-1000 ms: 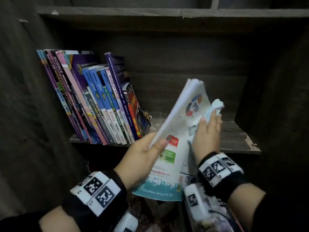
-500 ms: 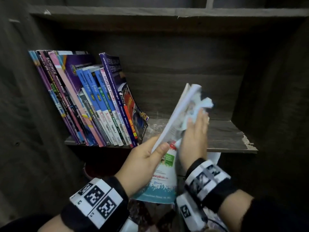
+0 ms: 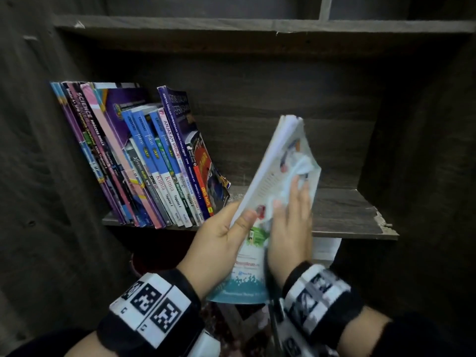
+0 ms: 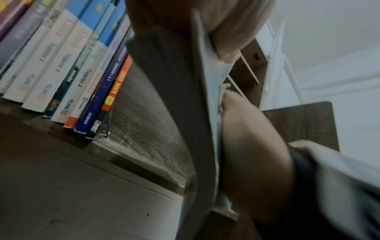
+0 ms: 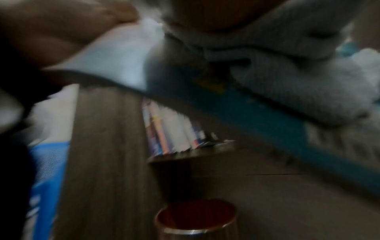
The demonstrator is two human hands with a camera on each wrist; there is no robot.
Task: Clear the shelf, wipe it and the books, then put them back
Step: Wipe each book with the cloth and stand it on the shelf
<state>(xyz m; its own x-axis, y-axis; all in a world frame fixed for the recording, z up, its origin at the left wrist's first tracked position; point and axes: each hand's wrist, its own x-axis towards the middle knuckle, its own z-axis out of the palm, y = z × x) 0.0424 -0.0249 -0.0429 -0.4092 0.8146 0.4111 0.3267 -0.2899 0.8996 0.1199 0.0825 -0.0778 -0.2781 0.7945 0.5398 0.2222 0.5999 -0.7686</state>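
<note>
In the lower middle of the head view the left hand (image 3: 219, 243) grips a thin white-and-teal book (image 3: 268, 202) by its left edge, thumb across the cover and fingers hidden behind, holding it upright and tilted so that the printed face turns toward the other hand; this looks like a way to give the cover a firm backing while it is rubbed. The right hand (image 3: 291, 228) lies flat against that cover with its fingers nearly straight, pressing a crumpled white cloth (image 3: 298, 171) onto it, so it is spread out rather than curled round anything. The book is held in front of the shelf (image 3: 342, 215), not on it, probably so that dust falls clear of the board. At centre left of the frame a row of books (image 3: 154, 161) stands on the shelf and leans toward the left wall, which leaves the right part of the board free, apparently for this book once it is wiped. The right wrist view, blurred, shows a red round container (image 5: 195, 216) low in the frame, below the shelf.
</note>
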